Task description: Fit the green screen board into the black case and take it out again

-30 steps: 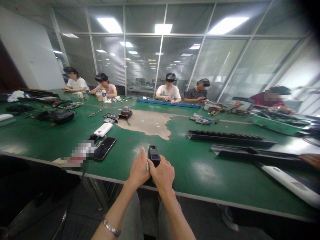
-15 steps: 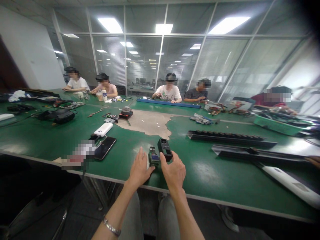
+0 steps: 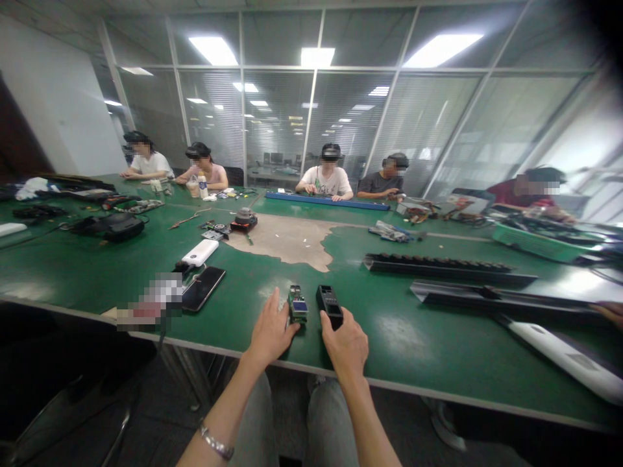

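Beside my left hand (image 3: 270,325) a small green circuit board with a blue-tinted display (image 3: 298,306) lies on the table near the front edge. The fingers of that hand are stretched out along its left side, the thumb close to its lower end; whether they touch is hard to tell. My right hand (image 3: 347,341) grips the lower end of a black plastic housing (image 3: 329,303) with cut-out openings, between thumb and fingers. A gap of green tabletop separates housing and board.
On the left lie a phone (image 3: 204,289) and a white power bank (image 3: 200,253). Long black rails (image 3: 452,269) and a white elongated device (image 3: 564,353) lie to the right. Several people sit across the green table (image 3: 272,269); a hand (image 3: 608,314) shows at the right edge.
My right hand has moved right and slightly toward me with the black housing, widening the gap to the circuit board. My left hand and the board have hardly moved.
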A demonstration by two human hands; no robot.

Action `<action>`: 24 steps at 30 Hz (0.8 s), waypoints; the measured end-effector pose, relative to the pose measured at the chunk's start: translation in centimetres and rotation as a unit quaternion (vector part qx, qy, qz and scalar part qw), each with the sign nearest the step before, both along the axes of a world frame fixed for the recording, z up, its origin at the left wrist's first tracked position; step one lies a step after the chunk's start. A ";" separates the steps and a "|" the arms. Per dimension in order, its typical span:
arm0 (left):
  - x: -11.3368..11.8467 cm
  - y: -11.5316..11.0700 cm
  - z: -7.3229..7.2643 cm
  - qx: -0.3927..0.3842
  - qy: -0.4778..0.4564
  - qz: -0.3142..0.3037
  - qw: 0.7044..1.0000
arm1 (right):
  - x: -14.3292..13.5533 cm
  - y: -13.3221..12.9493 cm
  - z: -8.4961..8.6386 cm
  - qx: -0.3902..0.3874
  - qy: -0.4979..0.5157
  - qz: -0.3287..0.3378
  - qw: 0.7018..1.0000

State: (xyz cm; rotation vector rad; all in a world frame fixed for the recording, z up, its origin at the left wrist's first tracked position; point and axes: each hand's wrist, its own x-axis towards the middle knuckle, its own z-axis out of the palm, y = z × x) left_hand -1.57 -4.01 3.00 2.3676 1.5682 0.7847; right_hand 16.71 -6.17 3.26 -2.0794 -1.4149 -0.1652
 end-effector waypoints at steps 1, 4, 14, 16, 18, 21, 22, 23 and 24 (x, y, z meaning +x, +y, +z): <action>0.0 0.0 0.0 -0.002 0.002 0.000 1.000 | 0.0 0.0 -0.1 -0.004 -0.002 -0.003 1.000; 0.0 0.0 0.2 -0.005 0.006 -0.002 1.000 | 0.0 -0.1 -0.4 -0.003 -0.010 0.003 1.000; -0.3 0.0 0.3 0.004 -0.020 -0.006 1.000 | 0.1 -0.3 -0.4 0.025 -0.012 0.013 1.000; -0.3 0.0 0.3 0.005 -0.027 -0.007 1.000 | 0.1 -0.4 -0.3 0.008 -0.005 0.002 1.000; -0.3 0.0 0.3 0.005 -0.032 -0.009 0.999 | 0.1 -0.3 -0.2 -0.013 -0.002 -0.005 1.000; -0.3 0.0 0.3 0.007 -0.035 -0.010 0.999 | 0.1 -0.2 0.1 -0.020 0.000 -0.004 1.000; -0.3 0.0 0.3 0.008 -0.037 -0.011 0.999 | 0.0 -0.1 0.2 -0.016 0.004 -0.003 1.000; -0.3 0.0 0.3 0.011 -0.038 -0.012 0.999 | -0.1 -0.1 0.4 -0.008 0.012 -0.002 1.000; -0.3 0.0 0.3 0.013 -0.040 -0.012 0.999 | -0.3 -0.1 0.7 0.004 0.023 0.002 1.000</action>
